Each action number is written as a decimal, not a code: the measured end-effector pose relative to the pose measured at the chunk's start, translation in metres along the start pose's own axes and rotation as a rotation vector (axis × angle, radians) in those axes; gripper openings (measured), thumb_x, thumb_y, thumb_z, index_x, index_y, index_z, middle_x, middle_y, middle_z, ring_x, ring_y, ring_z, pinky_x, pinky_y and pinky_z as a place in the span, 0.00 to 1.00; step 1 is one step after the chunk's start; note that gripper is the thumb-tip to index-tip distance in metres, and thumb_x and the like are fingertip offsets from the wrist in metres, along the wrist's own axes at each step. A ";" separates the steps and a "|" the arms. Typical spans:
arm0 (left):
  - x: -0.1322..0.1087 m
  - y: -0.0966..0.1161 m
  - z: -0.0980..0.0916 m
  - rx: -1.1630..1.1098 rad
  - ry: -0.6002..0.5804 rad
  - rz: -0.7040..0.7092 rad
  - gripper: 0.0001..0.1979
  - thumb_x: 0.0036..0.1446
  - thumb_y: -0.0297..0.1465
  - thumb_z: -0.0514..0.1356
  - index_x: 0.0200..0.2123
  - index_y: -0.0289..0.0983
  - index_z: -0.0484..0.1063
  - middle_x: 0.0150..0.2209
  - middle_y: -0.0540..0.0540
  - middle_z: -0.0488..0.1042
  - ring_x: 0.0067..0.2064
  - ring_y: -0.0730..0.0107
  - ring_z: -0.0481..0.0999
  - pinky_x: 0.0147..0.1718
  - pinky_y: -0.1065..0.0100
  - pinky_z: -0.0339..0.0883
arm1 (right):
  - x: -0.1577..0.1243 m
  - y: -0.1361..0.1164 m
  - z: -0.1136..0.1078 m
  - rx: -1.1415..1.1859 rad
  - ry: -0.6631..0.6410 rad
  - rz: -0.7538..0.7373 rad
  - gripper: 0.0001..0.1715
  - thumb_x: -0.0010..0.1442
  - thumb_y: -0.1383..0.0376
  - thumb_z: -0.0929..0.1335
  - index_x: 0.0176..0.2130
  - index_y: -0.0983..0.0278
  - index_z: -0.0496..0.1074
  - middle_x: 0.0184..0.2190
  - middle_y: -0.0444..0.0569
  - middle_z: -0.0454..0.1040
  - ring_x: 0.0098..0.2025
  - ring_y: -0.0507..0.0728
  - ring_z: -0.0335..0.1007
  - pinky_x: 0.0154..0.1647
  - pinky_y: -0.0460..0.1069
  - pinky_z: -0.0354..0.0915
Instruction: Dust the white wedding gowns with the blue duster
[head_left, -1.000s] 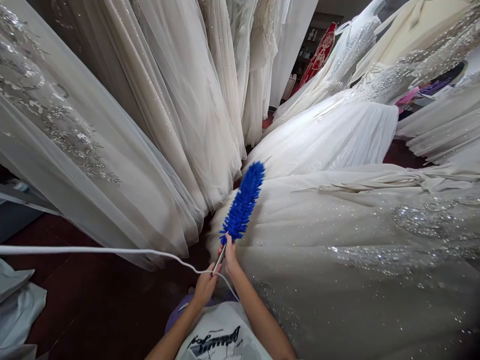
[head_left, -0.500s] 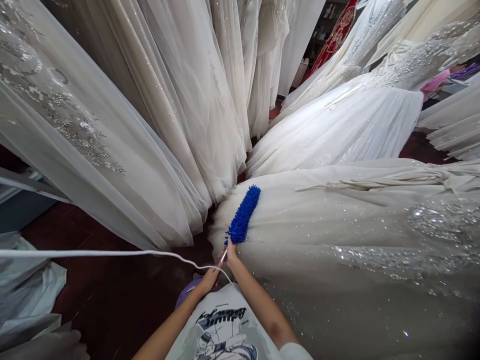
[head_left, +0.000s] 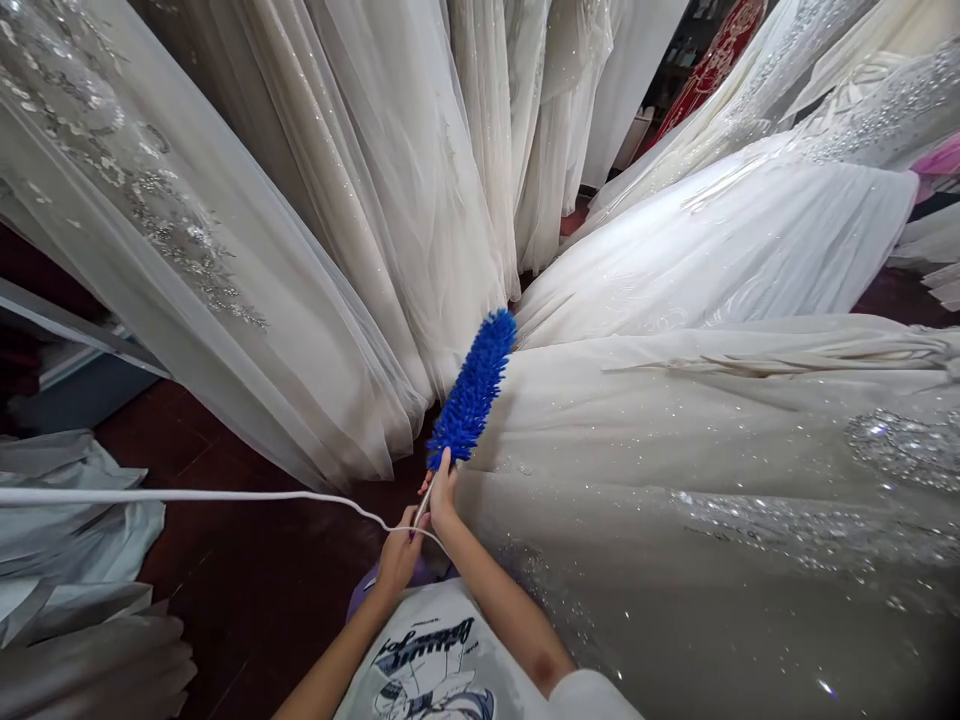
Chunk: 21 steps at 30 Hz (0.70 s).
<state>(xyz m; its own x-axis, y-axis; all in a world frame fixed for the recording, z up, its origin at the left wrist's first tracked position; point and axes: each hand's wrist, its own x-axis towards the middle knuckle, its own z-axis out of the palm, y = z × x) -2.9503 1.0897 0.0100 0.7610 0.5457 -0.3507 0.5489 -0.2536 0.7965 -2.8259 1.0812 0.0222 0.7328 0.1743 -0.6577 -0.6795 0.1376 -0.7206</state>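
A blue fluffy duster (head_left: 472, 390) points up and to the right, its head lying against the edge of a wide sparkly white gown skirt (head_left: 675, 480). My right hand (head_left: 442, 492) is wrapped round the metal handle just below the blue head. My left hand (head_left: 397, 552) grips the lower end of the same handle, close to my body. A white cord (head_left: 187, 496) runs in from the left edge and passes by my hands.
Hanging white tulle gowns (head_left: 337, 200) fill the left and middle. More white gowns (head_left: 735, 240) spread on the right, with a red garment (head_left: 709, 60) far behind. Dark red floor (head_left: 247, 590) shows at lower left beside pale grey fabric (head_left: 67, 560).
The duster has swung up and left along the skirt's edge after dipping lower half a second ago. The view has tilted down and shifted left.
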 end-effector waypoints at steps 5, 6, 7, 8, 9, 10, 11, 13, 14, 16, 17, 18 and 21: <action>0.020 0.034 0.037 -0.034 -0.233 0.055 0.24 0.62 0.50 0.47 0.49 0.41 0.69 0.26 0.53 0.71 0.29 0.69 0.70 0.34 0.69 0.61 | 0.016 -0.036 -0.048 -0.022 0.136 -0.095 0.30 0.61 0.37 0.56 0.32 0.60 0.62 0.15 0.35 0.59 0.13 0.48 0.55 0.13 0.44 0.56; 0.020 0.032 0.049 -0.048 -0.282 0.013 0.25 0.61 0.52 0.47 0.46 0.40 0.70 0.23 0.54 0.70 0.28 0.70 0.69 0.32 0.69 0.61 | 0.019 -0.036 -0.062 -0.051 0.151 -0.027 0.31 0.62 0.37 0.55 0.31 0.60 0.61 0.14 0.36 0.59 0.13 0.49 0.55 0.14 0.45 0.57; 0.019 0.027 0.059 -0.068 -0.329 -0.039 0.26 0.60 0.53 0.47 0.43 0.40 0.70 0.21 0.55 0.68 0.26 0.70 0.69 0.30 0.69 0.61 | 0.022 -0.034 -0.074 -0.082 0.157 0.042 0.31 0.62 0.37 0.54 0.29 0.60 0.61 0.13 0.36 0.58 0.12 0.50 0.56 0.14 0.45 0.58; 0.017 0.020 0.068 -0.088 -0.369 -0.093 0.28 0.59 0.55 0.45 0.40 0.39 0.70 0.18 0.55 0.66 0.23 0.71 0.68 0.28 0.69 0.61 | 0.024 -0.030 -0.084 -0.110 0.152 0.100 0.32 0.62 0.37 0.54 0.28 0.60 0.60 0.12 0.37 0.58 0.12 0.50 0.56 0.14 0.45 0.58; 0.015 0.012 0.075 -0.105 -0.399 -0.143 0.30 0.58 0.57 0.43 0.37 0.39 0.69 0.16 0.56 0.64 0.20 0.71 0.66 0.24 0.69 0.60 | 0.025 -0.024 -0.092 -0.133 0.139 0.146 0.32 0.62 0.37 0.55 0.26 0.59 0.60 0.11 0.38 0.58 0.12 0.51 0.57 0.14 0.46 0.58; 0.013 0.004 0.079 -0.115 -0.414 -0.179 0.31 0.57 0.59 0.42 0.35 0.39 0.68 0.14 0.57 0.62 0.18 0.72 0.64 0.22 0.70 0.58 | 0.026 -0.018 -0.096 -0.152 0.123 0.184 0.31 0.63 0.38 0.56 0.26 0.59 0.60 0.11 0.38 0.59 0.12 0.52 0.57 0.13 0.46 0.59; 0.011 -0.004 0.080 -0.120 -0.412 -0.204 0.32 0.56 0.60 0.41 0.33 0.39 0.66 0.13 0.58 0.60 0.16 0.72 0.62 0.20 0.70 0.57 | 0.027 -0.011 -0.096 -0.172 0.107 0.221 0.31 0.63 0.39 0.56 0.26 0.60 0.60 0.11 0.39 0.59 0.12 0.52 0.58 0.13 0.46 0.59; 0.009 -0.019 0.072 -0.135 -0.378 -0.240 0.32 0.53 0.63 0.43 0.31 0.40 0.65 0.14 0.59 0.58 0.16 0.74 0.61 0.18 0.71 0.55 | 0.028 0.003 -0.088 -0.208 0.076 0.286 0.30 0.65 0.41 0.55 0.26 0.60 0.60 0.12 0.40 0.61 0.13 0.52 0.61 0.15 0.46 0.62; 0.008 -0.027 0.065 -0.141 -0.354 -0.253 0.32 0.52 0.63 0.44 0.30 0.40 0.64 0.14 0.59 0.58 0.16 0.74 0.62 0.18 0.71 0.54 | 0.029 0.011 -0.081 -0.223 0.058 0.315 0.30 0.66 0.42 0.54 0.27 0.61 0.61 0.13 0.40 0.61 0.14 0.52 0.62 0.17 0.46 0.64; 0.004 -0.041 0.049 -0.145 -0.303 -0.290 0.31 0.53 0.62 0.45 0.29 0.40 0.64 0.14 0.58 0.58 0.17 0.74 0.62 0.18 0.71 0.54 | 0.028 0.026 -0.065 -0.260 0.014 0.384 0.30 0.68 0.44 0.52 0.30 0.62 0.62 0.15 0.40 0.63 0.16 0.52 0.63 0.19 0.47 0.67; 0.000 -0.049 0.040 -0.143 -0.280 -0.314 0.30 0.53 0.62 0.45 0.29 0.40 0.64 0.13 0.58 0.58 0.17 0.74 0.62 0.19 0.71 0.54 | 0.026 0.035 -0.057 -0.282 -0.014 0.430 0.30 0.68 0.44 0.52 0.31 0.62 0.63 0.15 0.41 0.64 0.16 0.53 0.64 0.19 0.47 0.67; -0.007 -0.058 0.032 -0.140 -0.259 -0.341 0.30 0.54 0.62 0.44 0.28 0.40 0.64 0.13 0.58 0.59 0.16 0.74 0.62 0.19 0.71 0.54 | 0.022 0.045 -0.050 -0.306 -0.046 0.479 0.30 0.68 0.45 0.52 0.32 0.63 0.64 0.16 0.42 0.65 0.16 0.53 0.65 0.19 0.48 0.68; -0.036 -0.084 0.013 -0.136 -0.210 -0.424 0.30 0.53 0.62 0.44 0.26 0.41 0.63 0.13 0.57 0.59 0.15 0.73 0.61 0.18 0.70 0.55 | 0.001 0.075 -0.036 -0.357 -0.147 0.579 0.27 0.68 0.47 0.55 0.34 0.64 0.65 0.18 0.44 0.67 0.15 0.55 0.66 0.17 0.50 0.66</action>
<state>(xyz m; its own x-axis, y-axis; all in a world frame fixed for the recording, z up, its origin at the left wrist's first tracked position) -3.0190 1.0810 -0.0512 0.5416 0.4016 -0.7385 0.7859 0.0699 0.6144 -2.8751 1.0569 -0.0402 0.2267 0.2565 -0.9396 -0.8878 -0.3424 -0.3077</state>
